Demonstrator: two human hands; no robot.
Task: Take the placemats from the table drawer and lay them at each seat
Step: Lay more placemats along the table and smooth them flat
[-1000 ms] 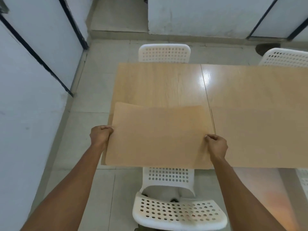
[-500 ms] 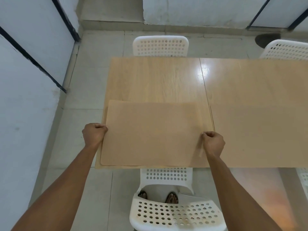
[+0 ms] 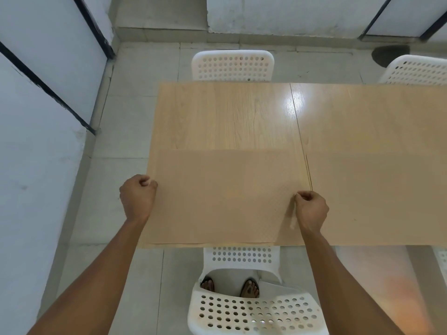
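Note:
A tan placemat lies flat on the near left part of the light wooden table, its front edge along the table's front edge. My left hand pinches the mat's left edge with curled fingers. My right hand pinches its right edge the same way. A second tan placemat lies flat on the table to the right, just past the table's seam.
A white perforated chair stands between me and the table, my feet visible through it. Another white chair faces me at the far side, and a third at far right. A white wall runs along the left.
The placemat came down from a raised, slightly bowed position and now lies flat on the table. Both hands moved down and slightly toward me with it, keeping their hold on its edges.

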